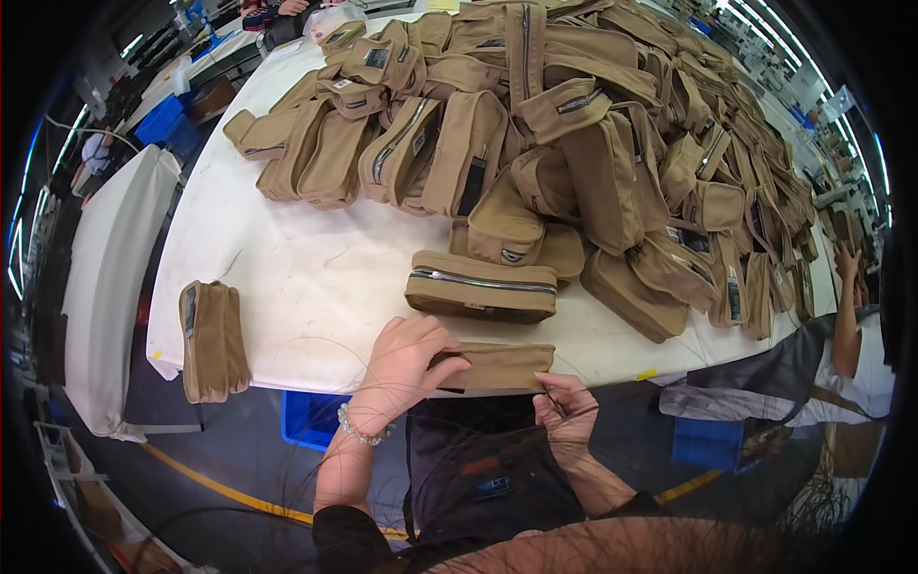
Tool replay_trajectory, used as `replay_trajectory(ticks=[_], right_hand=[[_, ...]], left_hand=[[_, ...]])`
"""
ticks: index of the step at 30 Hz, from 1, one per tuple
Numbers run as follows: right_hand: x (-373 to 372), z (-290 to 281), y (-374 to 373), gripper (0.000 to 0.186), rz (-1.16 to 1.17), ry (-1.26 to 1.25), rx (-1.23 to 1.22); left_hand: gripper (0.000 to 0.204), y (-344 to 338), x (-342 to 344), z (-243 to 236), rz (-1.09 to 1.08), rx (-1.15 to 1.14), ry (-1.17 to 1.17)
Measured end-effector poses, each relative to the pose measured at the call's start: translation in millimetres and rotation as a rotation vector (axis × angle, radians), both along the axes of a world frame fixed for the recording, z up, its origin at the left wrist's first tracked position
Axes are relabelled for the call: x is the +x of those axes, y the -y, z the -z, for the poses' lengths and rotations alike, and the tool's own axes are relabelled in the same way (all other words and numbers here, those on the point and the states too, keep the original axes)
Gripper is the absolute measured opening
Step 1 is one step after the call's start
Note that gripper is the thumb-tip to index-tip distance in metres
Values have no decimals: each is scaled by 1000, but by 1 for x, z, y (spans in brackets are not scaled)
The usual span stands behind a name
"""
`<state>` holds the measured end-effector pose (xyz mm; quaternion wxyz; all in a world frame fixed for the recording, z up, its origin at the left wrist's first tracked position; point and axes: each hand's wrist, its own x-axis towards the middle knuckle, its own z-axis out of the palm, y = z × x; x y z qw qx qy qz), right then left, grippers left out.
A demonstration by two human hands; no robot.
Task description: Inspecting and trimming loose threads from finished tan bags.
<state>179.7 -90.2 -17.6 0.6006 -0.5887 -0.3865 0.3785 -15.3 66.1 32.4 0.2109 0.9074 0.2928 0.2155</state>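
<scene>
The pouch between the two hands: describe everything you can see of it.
The pouch is tan-brown, long and roughly rectangular, and looks like fabric. A plain side shows; no zipper is visible, so whether it is closed can't be told. A small dark strip shows at its lower left. It lies crosswise at the near edge of the white table. The left hand grips its left end; the right hand is at its near right corner, contact unclear.
</scene>
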Motion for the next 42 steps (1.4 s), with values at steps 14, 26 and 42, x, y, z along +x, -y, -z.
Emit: replay_trajectory(ticks=[14, 26, 42], right_hand=[[-43, -1, 12, 39, 31, -149, 174], [-29, -5, -2, 44, -57, -96, 212], [0, 3, -13, 6, 64, -328, -33]], left_hand=[[15, 88, 4, -21, -316, 231, 99], [10, 72, 6, -7, -369, -69, 240], [16, 50, -15, 88, -467, -1196, 1345]])
